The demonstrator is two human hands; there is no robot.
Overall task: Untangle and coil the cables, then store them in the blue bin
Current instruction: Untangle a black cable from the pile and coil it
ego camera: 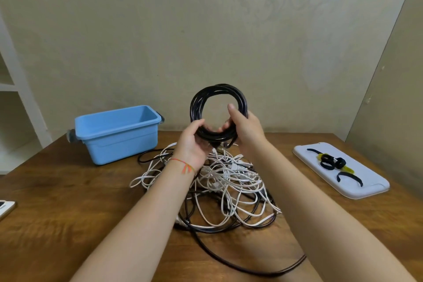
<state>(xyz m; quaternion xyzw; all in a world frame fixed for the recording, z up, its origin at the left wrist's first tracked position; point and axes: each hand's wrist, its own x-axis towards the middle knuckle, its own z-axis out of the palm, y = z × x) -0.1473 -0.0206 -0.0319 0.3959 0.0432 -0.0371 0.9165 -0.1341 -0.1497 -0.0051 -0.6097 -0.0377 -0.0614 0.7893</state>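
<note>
Nearest the lens, a loose black cable point(240, 265) curves across the wooden table point(68, 201) below both forearms. Just beyond it, under the wrists, lies the tangle of white and black cables point(229, 181), spread in loops on the tabletop.

Above that tangle, both hands hold up a coil of black cable point(217, 112), standing upright as a ring. At the ring's lower left, the left hand point(194, 144), with a red thread bracelet point(184, 165) at its wrist, cups the bottom arc, fingers curled around the strands. Opposite it, the right hand point(247, 128) closes on the lower right arc, thumb laid across the front of the strands and fingers wrapped behind. A short cable end hangs from the coil between the two hands.

Off to the right of the right hand, well apart, a white tray point(366, 185) carries black and yellow cable ties point(332, 162). Left of the left hand and a little farther back stands the blue bin point(119, 130), open-topped. A phone point(5, 207) shows at the table's far left edge.
</note>
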